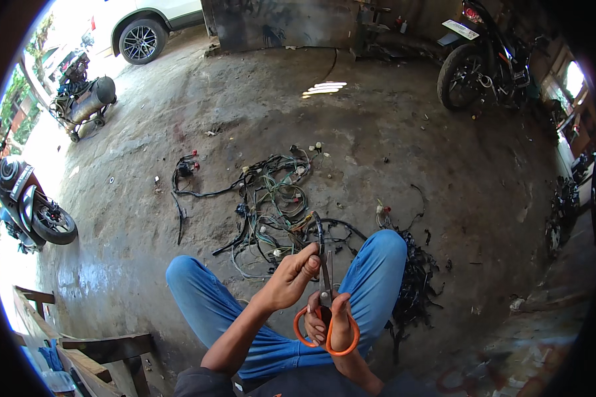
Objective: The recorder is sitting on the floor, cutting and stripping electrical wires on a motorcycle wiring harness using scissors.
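Between my knees, my left hand is closed on a black-wrapped wire bundle, thumb and fingers pinching it beside the scissor blades. My right hand holds a pair of scissors with orange loop handles, fingers and thumb through the loops. Its blades point away from me and stand slightly apart, the left one close against my left fingertips. Whether a blade touches the bundle is hard to tell. The bundle runs into a tangled wiring harness on the floor, with green and black wires and pale connectors.
Black tape-like scraps lie beside my right knee. A motorcycle stands far right, another motorcycle at left. Behind are an air compressor and a white car. A wooden bench is at lower left.
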`<state>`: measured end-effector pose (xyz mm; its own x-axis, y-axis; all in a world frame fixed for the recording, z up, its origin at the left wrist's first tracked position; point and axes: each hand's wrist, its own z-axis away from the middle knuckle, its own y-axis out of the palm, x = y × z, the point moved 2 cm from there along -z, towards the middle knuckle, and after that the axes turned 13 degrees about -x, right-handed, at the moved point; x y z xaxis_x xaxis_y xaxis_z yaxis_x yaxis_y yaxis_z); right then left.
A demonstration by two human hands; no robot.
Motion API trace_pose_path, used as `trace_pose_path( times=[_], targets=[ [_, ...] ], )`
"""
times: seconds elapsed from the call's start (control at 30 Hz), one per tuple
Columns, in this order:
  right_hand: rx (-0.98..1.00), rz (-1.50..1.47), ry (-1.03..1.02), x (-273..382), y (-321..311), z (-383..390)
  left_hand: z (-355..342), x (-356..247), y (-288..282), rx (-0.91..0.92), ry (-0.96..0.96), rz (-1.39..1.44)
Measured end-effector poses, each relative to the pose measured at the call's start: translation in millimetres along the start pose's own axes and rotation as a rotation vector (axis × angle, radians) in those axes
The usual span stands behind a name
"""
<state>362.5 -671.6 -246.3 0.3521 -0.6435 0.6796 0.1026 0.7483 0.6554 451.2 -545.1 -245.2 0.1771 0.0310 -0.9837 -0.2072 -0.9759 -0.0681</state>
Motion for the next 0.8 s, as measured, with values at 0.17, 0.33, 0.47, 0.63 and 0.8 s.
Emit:
trace_pose_path(
  times=[0.17, 0.33, 0.47, 0.63, 0.8],
  targets=[
    [0.049, -0.206, 0.189, 3.1, -1.1, 6.7, 1.3, -7.5, -4.5, 0.038, 0.099, -0.104],
    [0.097, -0.185, 0.217, 0.0, 0.0, 8.5, 6.7, -14.3, -12.7, 0.096, 0.090, -0.175],
    [0.080, -0.150, 0.189, 1.1, 2.4, 9.9, 7.3, -19.3, -14.0, 0.086, 0.153, -0.208],
    [0.075, -0.171, 0.190, 1.6, 5.7, 12.5, 12.0, -18.2, -12.6, 0.082, 0.138, -0.222],
    [0.069, -0.183, 0.183, 1.9, 6.6, 13.5, 15.2, -18.8, -10.2, 0.073, 0.101, -0.176]
  ],
)
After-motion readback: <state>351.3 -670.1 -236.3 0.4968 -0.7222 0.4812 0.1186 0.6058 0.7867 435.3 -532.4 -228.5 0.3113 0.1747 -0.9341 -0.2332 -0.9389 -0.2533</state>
